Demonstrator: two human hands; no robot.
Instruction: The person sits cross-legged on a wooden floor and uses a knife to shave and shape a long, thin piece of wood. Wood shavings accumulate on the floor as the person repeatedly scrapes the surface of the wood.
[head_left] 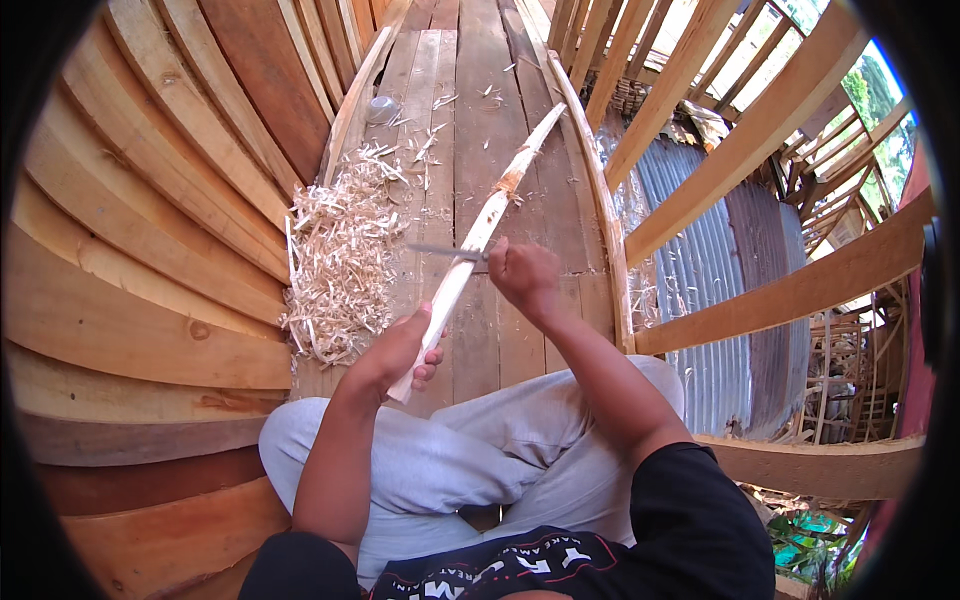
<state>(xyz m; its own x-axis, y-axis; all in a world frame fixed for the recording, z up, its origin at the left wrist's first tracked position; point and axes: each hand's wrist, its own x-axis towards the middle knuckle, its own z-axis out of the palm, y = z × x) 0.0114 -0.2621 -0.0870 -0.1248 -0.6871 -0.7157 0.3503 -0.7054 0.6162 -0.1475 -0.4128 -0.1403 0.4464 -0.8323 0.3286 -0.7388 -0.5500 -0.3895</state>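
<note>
A long pale stick of peeled wood [487, 218] slants away from me, its far end narrowing to a point and a brown patch partway along. Wrapped round its near end is my left hand [402, 348], with the butt sticking out below the fingers. My right hand [525, 272] is closed on the handle of a knife [440, 249]. The blade lies across the stick near its middle and points left; it looks slightly blurred. Most of the knife's handle is hidden inside my fist.
Curled wood shavings [345, 260] are heaped on the plank floor [480, 100] to the left. A small clear container [381, 110] stands beyond them. A board wall [150, 230] rises at left. Slatted railing [690, 130] runs along the right, with corrugated metal roofing [715, 290] below it.
</note>
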